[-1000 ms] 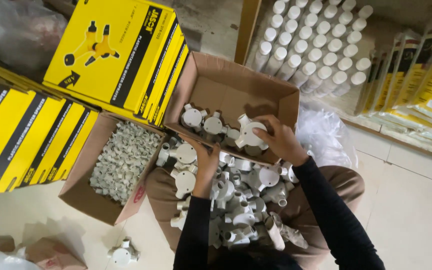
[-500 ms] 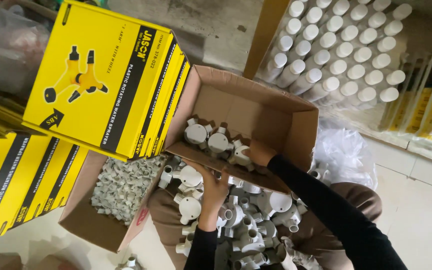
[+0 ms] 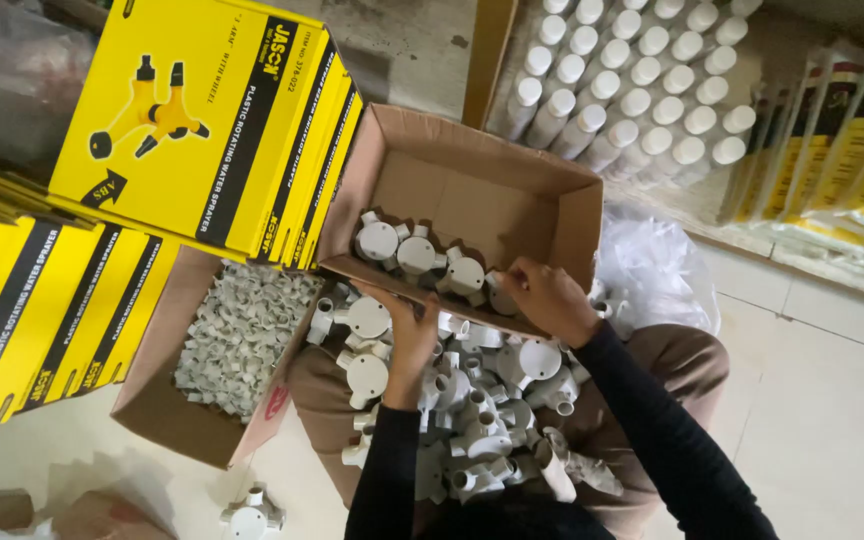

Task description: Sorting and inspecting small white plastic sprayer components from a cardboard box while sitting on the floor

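An open cardboard box leans against my lap and holds a row of white round junction boxes. My right hand is at the box's near edge, at the right end of that row, with its fingers curled on a white junction box. My left hand lies palm down on the heap of white junction boxes in my lap, just under the box's near edge. Its fingertips are hidden there, so its grip is unclear.
To the left stands a second cardboard box full of small white clips. Yellow flat cartons are stacked at upper left, white capped tubes at upper right. Beside my knee lies a clear plastic bag. One junction box lies on the floor.
My right hand has shifted from the middle of the row to its right end at the box's near edge. My left hand has moved up the heap toward the box.
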